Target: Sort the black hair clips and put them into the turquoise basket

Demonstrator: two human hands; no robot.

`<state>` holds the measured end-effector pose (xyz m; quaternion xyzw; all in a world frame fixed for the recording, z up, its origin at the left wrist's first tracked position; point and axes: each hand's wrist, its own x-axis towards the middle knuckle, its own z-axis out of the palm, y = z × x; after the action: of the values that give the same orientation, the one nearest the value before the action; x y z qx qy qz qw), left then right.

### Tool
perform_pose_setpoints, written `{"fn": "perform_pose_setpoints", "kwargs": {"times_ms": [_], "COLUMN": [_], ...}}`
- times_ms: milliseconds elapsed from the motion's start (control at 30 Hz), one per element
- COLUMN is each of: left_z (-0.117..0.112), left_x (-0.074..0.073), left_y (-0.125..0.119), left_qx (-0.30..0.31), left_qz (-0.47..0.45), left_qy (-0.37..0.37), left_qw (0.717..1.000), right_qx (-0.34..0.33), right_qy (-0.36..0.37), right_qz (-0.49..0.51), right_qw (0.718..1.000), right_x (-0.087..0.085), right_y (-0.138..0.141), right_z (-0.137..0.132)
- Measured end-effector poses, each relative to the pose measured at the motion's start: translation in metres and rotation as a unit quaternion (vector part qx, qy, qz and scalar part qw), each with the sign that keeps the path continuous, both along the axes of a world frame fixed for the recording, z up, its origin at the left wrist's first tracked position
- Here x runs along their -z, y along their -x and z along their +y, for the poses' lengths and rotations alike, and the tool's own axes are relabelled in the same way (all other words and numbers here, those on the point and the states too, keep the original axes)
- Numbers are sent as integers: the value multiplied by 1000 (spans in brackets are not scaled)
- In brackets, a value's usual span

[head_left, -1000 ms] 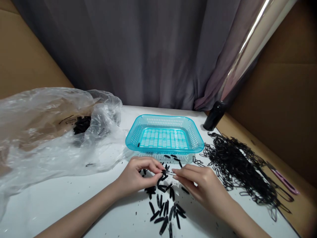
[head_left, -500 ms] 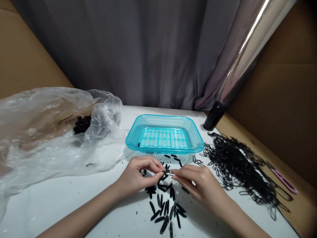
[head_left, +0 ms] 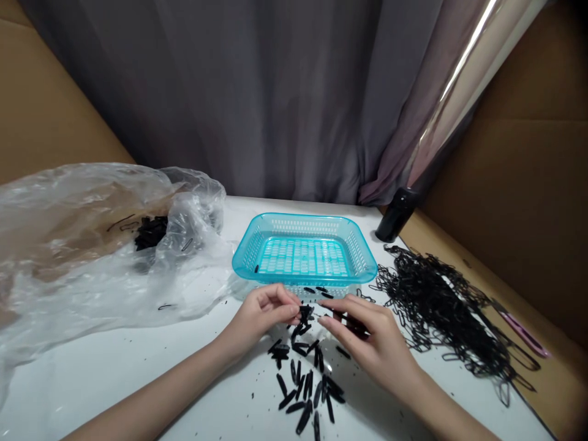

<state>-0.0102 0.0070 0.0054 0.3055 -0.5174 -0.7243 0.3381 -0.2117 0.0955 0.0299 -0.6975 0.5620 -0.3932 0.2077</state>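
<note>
My left hand [head_left: 271, 309] is pinched, thumb against fingers, at a small black strip [head_left: 305, 310] that merges with the dark pieces behind it. To its right, my right hand [head_left: 367, 327] has thumb and forefinger parted around a slim dark tool [head_left: 353, 322]. Most of that tool is hidden in the palm, so its kind is unclear. Below both hands, several short black strips [head_left: 304, 416] lie scattered on the white table [head_left: 220, 392]. Just beyond the fingers stands a turquoise plastic basket [head_left: 305, 280], with one small dark piece inside at the left.
A heap of black wire-like loops [head_left: 441, 312] spreads on the right, beside pink-handled scissors [head_left: 523, 334]. Behind it stands a black cylinder [head_left: 395, 214]. A clear plastic bag [head_left: 105, 294] with black pieces covers the left. Cardboard walls [head_left: 519, 184] and a grey curtain [head_left: 257, 98] enclose the table.
The hands have drawn slightly apart from where they met. My right thumb and forefinger have opened wider, and the dark tool shows more between them. My left hand stays pinched.
</note>
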Motion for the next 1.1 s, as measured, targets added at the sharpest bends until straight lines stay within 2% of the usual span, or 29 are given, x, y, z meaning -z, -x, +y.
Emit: {"fn": "perform_pose_setpoints", "kwargs": {"times_ms": [133, 300, 400, 567, 733, 833, 933, 1100], "left_z": [6, 9, 10, 15, 16, 16, 14, 9], "left_x": [0, 1, 2, 7, 2, -2, -2, 0], "left_y": [2, 4, 5, 2, 0, -1, -4, -7], "left_qx": [24, 50, 55, 77, 81, 68, 48, 33], "left_qz": [-1, 5, -10, -66, -84, -81, -75, -74], "left_qy": [-18, -19, -15, 42, 204, 266, 285, 273], "left_qw": [1000, 999, 998, 994, 972, 958, 954, 959], "right_qx": [7, 7, 10, 14, -2, 2, 11, -6], "right_qy": [-123, -201, -210, -214, -217, -213, -206, -202], "right_qz": [-113, -169, -170, -177, -185, -192, -176, -96], "right_qw": [986, 965, 963, 961, 959, 958, 963, 975], "right_x": [-3, -4, -3, -2, -3, -2, -1, -3], "right_y": [-5, -3, -2, -2, -5, -7, -6, 0], "right_z": [-5, -9, -9, -9, -9, -7, -3, 2]}}
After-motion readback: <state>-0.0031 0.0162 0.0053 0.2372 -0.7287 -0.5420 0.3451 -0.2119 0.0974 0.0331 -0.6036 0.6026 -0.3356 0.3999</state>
